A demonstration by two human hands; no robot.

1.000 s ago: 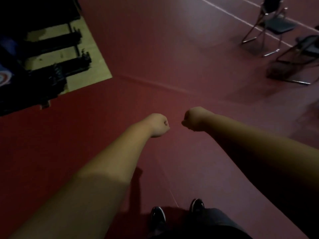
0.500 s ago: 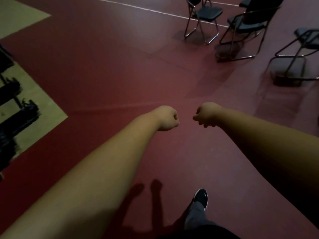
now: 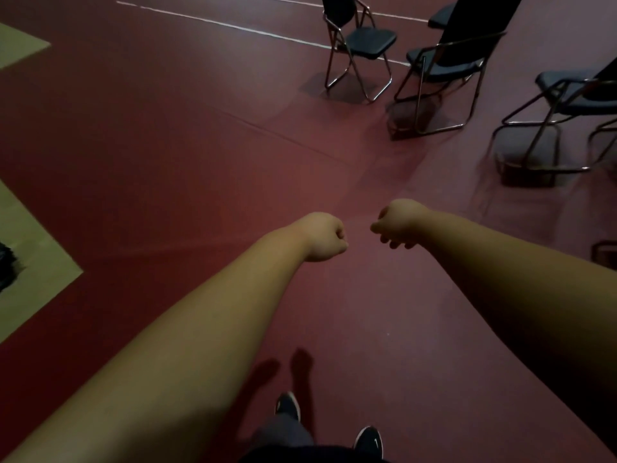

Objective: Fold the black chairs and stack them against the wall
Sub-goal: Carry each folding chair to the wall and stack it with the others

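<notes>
Three unfolded black chairs with chrome frames stand on the red floor at the upper right: one (image 3: pixel 364 41) farthest back, a second (image 3: pixel 447 66) beside it, a third (image 3: pixel 574 95) at the right edge. Both my arms reach forward over the floor. My left hand (image 3: pixel 325 237) is curled into a fist and holds nothing. My right hand (image 3: pixel 397 223) is also curled, its fingers hanging a little looser, with nothing in it. Both hands are well short of the chairs, with bare floor in between.
A tan floor area (image 3: pixel 30 262) borders the red floor at the left, with a dark object (image 3: pixel 6 269) at its edge. White lines (image 3: pixel 233 26) cross the floor at the top. My shoes (image 3: pixel 367 441) show at the bottom. A dark shape (image 3: pixel 604 253) sits at the right edge.
The view has swung right and moved forward, so the chairs are nearer and larger. The dark equipment at the left has slid almost out of view. Both hands stay curled.
</notes>
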